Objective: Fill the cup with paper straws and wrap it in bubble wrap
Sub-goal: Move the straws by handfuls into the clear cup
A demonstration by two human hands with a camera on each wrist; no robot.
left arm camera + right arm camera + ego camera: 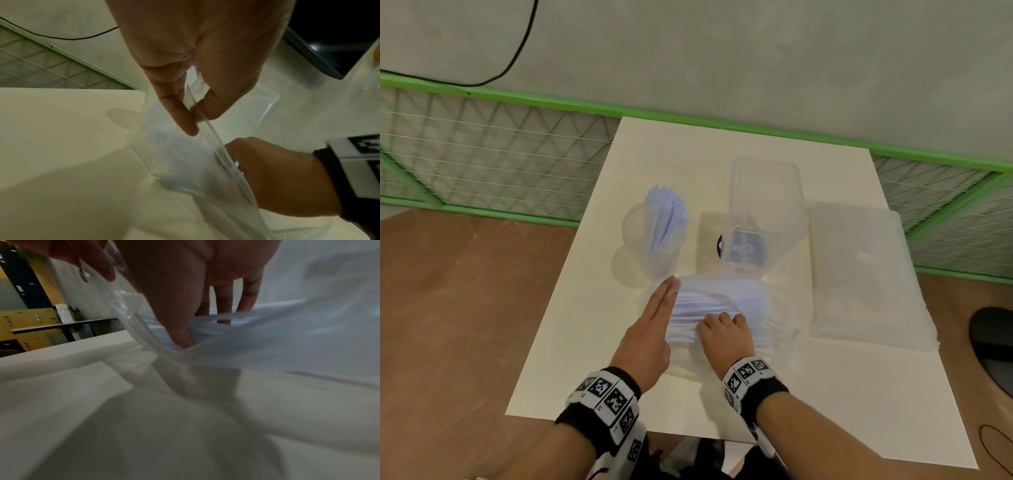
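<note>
A clear cup [650, 263] stands on the white board [709, 150], with a bunch of pale blue paper straws [666, 212] upright in it. In front of it lies a clear plastic bag [753, 305] with more straws [709, 306] inside. My left hand [671, 287] pinches the bag's open rim [207, 123] between thumb and finger [185, 120]. My right hand [717, 323] reaches into the bag's mouth, its fingers [224, 305] curled over the straws [257, 331] and its thumb [180, 335] under them. A folded stack of bubble wrap [859, 270] lies to the right.
A tall clear container [763, 202] stands behind the bag, right of the cup. A green mesh fence [482, 154] runs along the table's far side. A black object [993, 339] sits at the right edge on the brown table [465, 325].
</note>
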